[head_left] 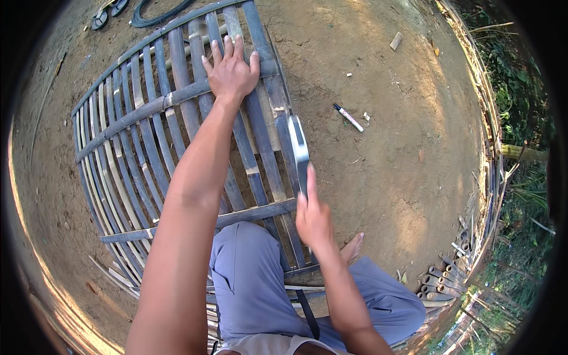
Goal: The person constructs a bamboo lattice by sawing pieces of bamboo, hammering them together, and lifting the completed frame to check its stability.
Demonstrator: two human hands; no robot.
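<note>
A slatted bamboo panel (180, 112) of dark and pale strips, crossed by several rails, lies in front of me and reaches under my raised knee. My left hand (232, 72) is pressed flat on its far right part, fingers spread, beside the far cross rail. At the panel's right edge, my right hand (313, 220) is closed round the handle of a broad-bladed knife (300, 148). The blade points away from me along the edge strip and is smeared by motion, so its exact form and whether it touches the bamboo cannot be made out.
A marker pen (348, 117) lies on the dirt ground to the right, with a small wood block (396, 41) farther off. Cut bamboo tubes (441, 281) are stacked at the lower right. Coiled dark tubing (160, 18) and sandals (100, 19) lie at the far left.
</note>
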